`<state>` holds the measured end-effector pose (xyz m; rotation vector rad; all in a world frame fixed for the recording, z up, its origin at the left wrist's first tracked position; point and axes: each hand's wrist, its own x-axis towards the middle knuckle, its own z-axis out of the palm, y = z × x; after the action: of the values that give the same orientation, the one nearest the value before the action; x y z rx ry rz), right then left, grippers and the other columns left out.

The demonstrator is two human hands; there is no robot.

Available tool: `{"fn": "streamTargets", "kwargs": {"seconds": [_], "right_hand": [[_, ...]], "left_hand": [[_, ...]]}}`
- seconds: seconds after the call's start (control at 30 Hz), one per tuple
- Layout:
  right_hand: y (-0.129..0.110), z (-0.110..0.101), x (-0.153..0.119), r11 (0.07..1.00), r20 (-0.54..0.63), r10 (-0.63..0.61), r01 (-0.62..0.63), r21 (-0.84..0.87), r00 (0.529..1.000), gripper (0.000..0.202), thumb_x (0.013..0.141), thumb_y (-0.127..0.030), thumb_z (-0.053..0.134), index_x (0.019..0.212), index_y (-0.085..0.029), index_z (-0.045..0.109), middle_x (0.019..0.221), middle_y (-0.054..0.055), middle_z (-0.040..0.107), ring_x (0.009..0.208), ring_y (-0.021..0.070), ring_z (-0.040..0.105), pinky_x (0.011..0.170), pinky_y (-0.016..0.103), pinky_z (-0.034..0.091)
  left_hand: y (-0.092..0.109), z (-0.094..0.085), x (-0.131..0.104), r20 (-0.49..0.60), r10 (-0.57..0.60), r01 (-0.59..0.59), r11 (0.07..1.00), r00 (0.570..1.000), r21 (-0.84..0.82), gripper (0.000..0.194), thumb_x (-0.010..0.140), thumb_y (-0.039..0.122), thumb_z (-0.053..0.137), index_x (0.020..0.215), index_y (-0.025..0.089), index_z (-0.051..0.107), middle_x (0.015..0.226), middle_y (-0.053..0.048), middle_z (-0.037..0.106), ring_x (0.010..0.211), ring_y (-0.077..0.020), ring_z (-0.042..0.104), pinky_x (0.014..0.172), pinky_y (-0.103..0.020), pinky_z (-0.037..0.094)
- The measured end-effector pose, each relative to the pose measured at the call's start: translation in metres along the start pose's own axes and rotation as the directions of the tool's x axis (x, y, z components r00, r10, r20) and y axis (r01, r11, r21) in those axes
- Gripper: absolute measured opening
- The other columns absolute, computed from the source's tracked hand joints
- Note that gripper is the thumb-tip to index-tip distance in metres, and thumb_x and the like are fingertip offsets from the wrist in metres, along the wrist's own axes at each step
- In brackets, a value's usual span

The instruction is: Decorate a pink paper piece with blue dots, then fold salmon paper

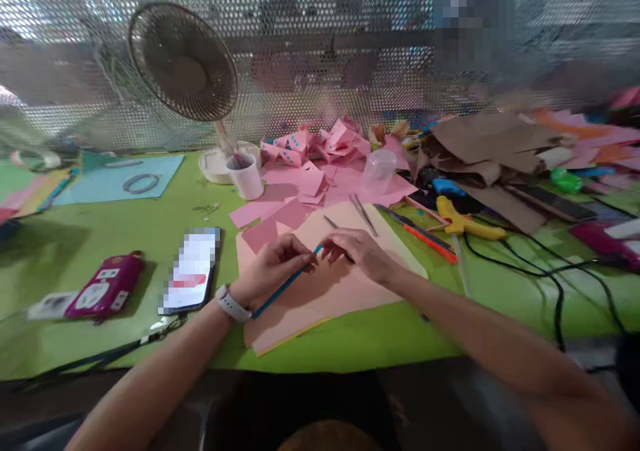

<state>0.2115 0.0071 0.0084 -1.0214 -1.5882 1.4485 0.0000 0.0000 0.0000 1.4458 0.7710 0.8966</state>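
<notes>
Between the thumb and fingers of my left hand (280, 264) is a narrow blue strip (283, 289), which slants down toward my watch. My right hand (355, 251) is closed, its fingertips pinching at the strip's upper end. A thin pointed metal tip (330, 222) shows just beyond my right hand, and something dark sits under its fingers; whether the hand also holds this tool is hidden. Both hands are over pale pink sheets (320, 311) stacked on the green table. Metal tweezers (363, 214) lie behind my right hand.
Pink paper pieces (305, 181), a white cup (245, 176), a clear cup (380, 171) and a fan (185, 64) stand behind. On the right are a yellow glue gun (465, 223), an orange-black cutter (430, 243) and cables. A phone (193, 271) and magenta pouch (107, 285) lie left.
</notes>
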Motion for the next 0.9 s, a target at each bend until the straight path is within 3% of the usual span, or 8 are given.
{"fn": "streamTargets", "kwargs": {"seconds": [0.5,0.9], "right_hand": [[-0.0056,0.0033,-0.0029,0.994,0.085,0.035,-0.043,0.097,0.996,0.024,0.082,-0.034,0.055,0.084,-0.014,0.068,0.078,0.005,0.071,0.071,0.014,0.063,0.072,0.03,0.052],[-0.0015,0.0029,-0.0032,0.991,0.085,0.049,-0.059,0.122,0.995,0.023,0.082,-0.032,0.059,0.089,-0.013,0.069,0.078,0.005,0.071,0.073,0.0138,0.066,0.074,0.031,0.054]], "left_hand": [[-0.0013,-0.0007,-0.001,0.019,-0.001,0.001,1.0,1.0,0.018,0.032,0.083,0.042,0.075,0.085,0.014,0.06,0.078,-0.004,0.07,0.073,-0.0125,0.068,0.071,-0.026,0.056],[-0.0035,-0.0001,-0.0007,0.033,0.012,-0.012,1.0,0.999,0.006,0.028,0.084,0.038,0.074,0.084,0.014,0.06,0.077,-0.004,0.071,0.074,-0.0127,0.069,0.071,-0.026,0.057]]}}
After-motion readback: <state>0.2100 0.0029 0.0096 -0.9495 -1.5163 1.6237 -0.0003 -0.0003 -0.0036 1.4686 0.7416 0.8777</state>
